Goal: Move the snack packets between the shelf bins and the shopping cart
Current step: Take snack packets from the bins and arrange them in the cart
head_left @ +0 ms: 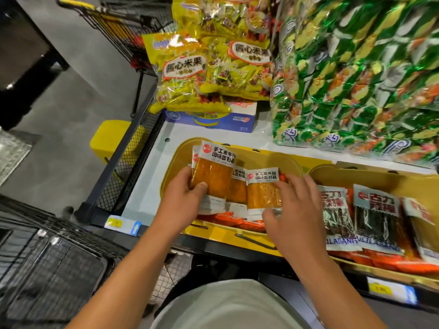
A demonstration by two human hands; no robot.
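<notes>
Left hand grips an orange packet stack between thumb and fingers; right hand pinches another packet.

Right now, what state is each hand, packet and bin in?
left hand: grips a stack of orange packets, lifted at the left bin
right hand: fingers curled on another orange packet in that bin
right bin: holds dark packets, untouched
shopping cart: contents cannot be told
</notes>
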